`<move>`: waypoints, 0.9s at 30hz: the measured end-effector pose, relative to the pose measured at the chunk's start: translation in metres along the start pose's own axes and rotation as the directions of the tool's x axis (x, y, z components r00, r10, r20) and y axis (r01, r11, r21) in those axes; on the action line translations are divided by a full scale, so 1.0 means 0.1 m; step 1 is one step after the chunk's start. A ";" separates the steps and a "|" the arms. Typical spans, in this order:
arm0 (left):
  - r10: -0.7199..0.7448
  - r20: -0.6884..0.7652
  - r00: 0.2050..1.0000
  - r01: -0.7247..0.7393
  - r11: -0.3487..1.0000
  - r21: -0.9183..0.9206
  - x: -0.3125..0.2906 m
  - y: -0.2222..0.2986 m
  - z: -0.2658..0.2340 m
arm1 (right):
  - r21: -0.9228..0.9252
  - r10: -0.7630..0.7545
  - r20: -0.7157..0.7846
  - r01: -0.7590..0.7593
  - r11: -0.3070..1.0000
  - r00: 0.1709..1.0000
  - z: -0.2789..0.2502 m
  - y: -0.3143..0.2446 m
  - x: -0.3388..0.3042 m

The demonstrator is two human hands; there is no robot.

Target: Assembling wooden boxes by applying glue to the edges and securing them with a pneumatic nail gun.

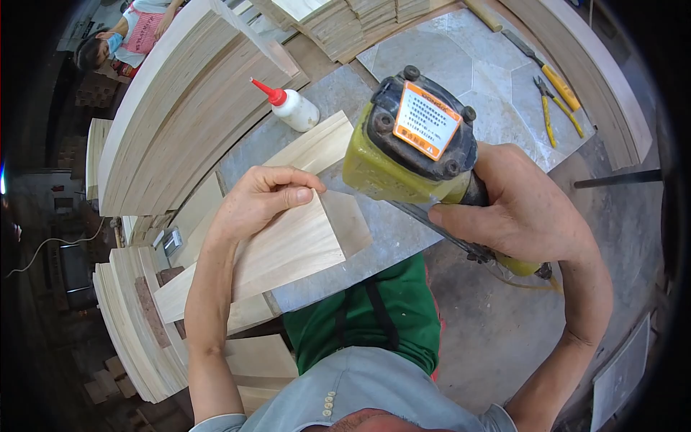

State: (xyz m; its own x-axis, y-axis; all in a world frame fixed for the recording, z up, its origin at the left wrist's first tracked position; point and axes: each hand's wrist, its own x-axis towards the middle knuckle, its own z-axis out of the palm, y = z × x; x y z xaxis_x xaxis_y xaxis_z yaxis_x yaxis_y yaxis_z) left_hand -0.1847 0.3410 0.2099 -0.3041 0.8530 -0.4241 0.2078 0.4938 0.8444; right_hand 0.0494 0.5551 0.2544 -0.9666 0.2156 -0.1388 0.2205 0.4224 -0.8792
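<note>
My right hand (pixel 522 205) is wrapped round the handle of a yellow-green and black nail gun (pixel 367 155), held raised over the right part of the worktop. An air hose trails from the gun's lower end. My left hand (pixel 263 198) is closed on the upper edge of a pale wooden drawer frame (pixel 288 248), thumb on the near board and fingers over the corner. The frame lies slanted across the worktop in front of me. Between the gun and the frame there is a gap. Behind the frame stands a white glue bottle (pixel 296 111) with a red nozzle.
The grey tiled worktop (pixel 367 248) carries a yellow-handled chisel (pixel 558 86) and yellow-handled pliers (pixel 545 115) at the far right. Stacked wooden boards (pixel 187 108) curve along the left, with more boards (pixel 360 29) at the back. Another person (pixel 137 32) is at the upper left.
</note>
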 end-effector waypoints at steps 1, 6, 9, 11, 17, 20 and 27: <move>0.010 0.000 1.000 -0.010 1.000 -0.004 0.00 -0.01 0.01 | -0.009 0.002 0.002 -0.002 1.000 1.000 -0.01 -0.05 0.00; 0.009 -0.002 1.000 -0.010 0.971 -0.240 0.00 -0.04 0.04 | -0.073 0.078 0.057 -0.074 0.995 0.995 -0.07 -0.20 0.01; 0.004 0.025 1.000 0.004 0.953 -0.302 0.01 -0.04 0.04 | -0.058 0.015 0.032 -0.013 0.998 0.999 -0.06 -0.20 0.03; -0.011 0.044 0.999 0.022 0.964 -0.264 0.02 -0.03 0.02 | -0.024 -0.055 0.007 0.055 0.998 0.998 -0.05 -0.18 0.04; 0.012 0.087 0.996 0.001 0.990 -0.141 0.04 -0.01 -0.03 | -0.056 -0.033 0.008 0.033 0.998 0.999 -0.07 -0.14 0.05; 0.016 0.086 0.996 -0.007 0.994 -0.108 0.05 -0.01 -0.03 | -0.062 -0.049 0.027 0.050 0.997 0.998 -0.07 -0.15 0.06; -0.025 0.094 0.995 0.041 0.985 -0.167 0.01 -0.03 -0.03 | -0.077 -0.086 0.070 0.091 0.993 0.994 -0.05 -0.39 0.20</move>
State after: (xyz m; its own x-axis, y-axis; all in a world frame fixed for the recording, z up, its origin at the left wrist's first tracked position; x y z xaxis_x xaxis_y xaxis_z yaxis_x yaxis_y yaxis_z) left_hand -0.1886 0.3395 0.2079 -0.2209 0.8524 -0.4739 0.0368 0.4929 0.8693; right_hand 0.0225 0.5474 0.2883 -0.9887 0.1161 -0.0945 0.1409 0.5070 -0.8504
